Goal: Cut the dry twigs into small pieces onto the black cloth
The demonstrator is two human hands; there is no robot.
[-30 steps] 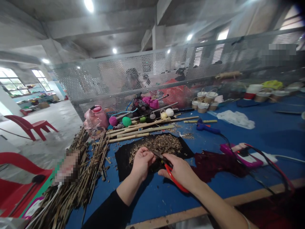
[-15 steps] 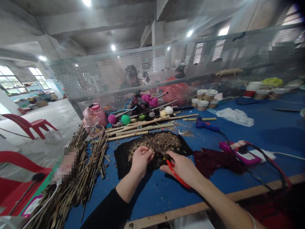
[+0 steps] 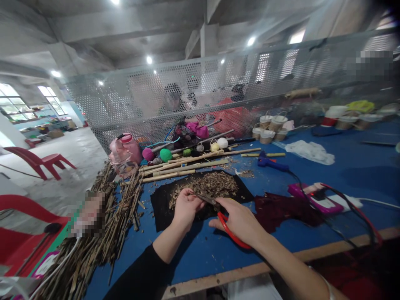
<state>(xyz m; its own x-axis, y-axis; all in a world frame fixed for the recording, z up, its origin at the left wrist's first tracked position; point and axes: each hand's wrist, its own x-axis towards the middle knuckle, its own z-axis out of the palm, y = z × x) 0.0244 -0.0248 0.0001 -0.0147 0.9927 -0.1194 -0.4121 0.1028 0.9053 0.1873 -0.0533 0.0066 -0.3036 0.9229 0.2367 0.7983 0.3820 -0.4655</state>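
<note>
Blades of the red-handled shears [image 3: 227,229] are now reaching further toward the left hand [image 3: 185,211] than half a second ago, hovering beside the heap of chips [image 3: 220,185] on black cloth [image 3: 160,211]. The right hand [image 3: 242,221] is clamping its grip round the handles; left fingertips are pressing together, though on what I'm not making out. Careful snipping, I'm thinking, is demanding fingertips clear of the edges. Twigs [image 3: 120,214] are crowding the table [image 3: 200,258] leftward, dark red cloth [image 3: 281,211] rightward.

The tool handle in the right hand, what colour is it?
Red; the handle in the right hand shows best in the head view.
</note>
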